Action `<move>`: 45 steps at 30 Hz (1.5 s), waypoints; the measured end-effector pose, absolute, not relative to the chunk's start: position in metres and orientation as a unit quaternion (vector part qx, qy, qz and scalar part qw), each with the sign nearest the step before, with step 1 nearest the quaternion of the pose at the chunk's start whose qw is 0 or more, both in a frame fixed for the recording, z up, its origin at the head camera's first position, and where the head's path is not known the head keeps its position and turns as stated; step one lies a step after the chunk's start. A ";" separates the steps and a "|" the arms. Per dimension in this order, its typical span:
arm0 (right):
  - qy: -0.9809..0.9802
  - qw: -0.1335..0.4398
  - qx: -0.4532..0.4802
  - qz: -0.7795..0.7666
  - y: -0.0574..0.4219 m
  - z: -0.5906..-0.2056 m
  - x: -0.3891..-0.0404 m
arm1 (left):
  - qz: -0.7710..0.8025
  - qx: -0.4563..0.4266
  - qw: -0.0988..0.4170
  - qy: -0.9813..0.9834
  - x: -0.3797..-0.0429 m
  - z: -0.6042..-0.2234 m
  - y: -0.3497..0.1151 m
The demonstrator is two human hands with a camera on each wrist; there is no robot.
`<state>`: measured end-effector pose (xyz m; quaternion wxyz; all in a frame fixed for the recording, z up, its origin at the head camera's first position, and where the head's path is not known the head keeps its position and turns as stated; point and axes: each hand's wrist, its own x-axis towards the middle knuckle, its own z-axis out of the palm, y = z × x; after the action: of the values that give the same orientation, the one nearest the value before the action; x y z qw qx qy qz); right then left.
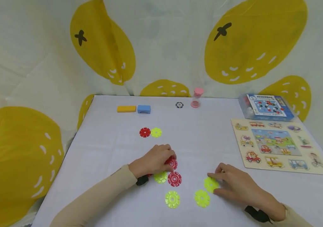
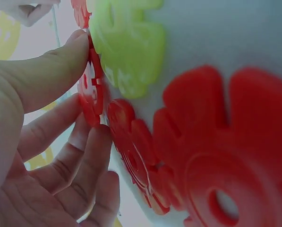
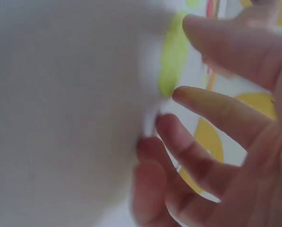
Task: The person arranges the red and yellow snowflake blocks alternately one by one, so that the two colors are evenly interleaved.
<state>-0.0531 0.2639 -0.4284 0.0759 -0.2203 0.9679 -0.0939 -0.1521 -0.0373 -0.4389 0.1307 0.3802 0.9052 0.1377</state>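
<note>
My left hand (image 1: 155,160) holds a red notched plastic disc (image 1: 173,163) at the table, thumb (image 2: 60,71) at one edge and fingertips at the opposite one. Close by lie another red disc (image 1: 174,179) and a yellow-green disc (image 1: 160,177); one more red disc is mostly hidden under the left wrist. On the right, my right hand (image 1: 236,183) pinches a yellow-green disc (image 1: 211,184) by its edges between thumb and forefinger, its other fingers bent beside it. Two more yellow-green discs, one left (image 1: 172,199) and one right (image 1: 202,198), lie flat nearer me.
Farther back lie a red disc (image 1: 145,132) and a yellow-green disc (image 1: 156,132) side by side. Yellow (image 1: 126,109) and blue blocks (image 1: 144,109), a poker chip (image 1: 179,105) and a pink hourglass (image 1: 196,97) line the back. A picture puzzle board (image 1: 239,142) and plastic box (image 1: 266,107) occupy the right.
</note>
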 end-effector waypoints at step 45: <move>0.938 0.149 -0.215 -0.227 0.251 -0.437 -0.071 | 0.229 0.351 0.199 0.886 -0.147 -0.438 -0.039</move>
<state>-0.0710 0.2511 -0.4367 0.1488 -0.2154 0.9381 -0.2268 -0.1471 -0.0389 -0.4381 0.1992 0.3505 0.8860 0.2290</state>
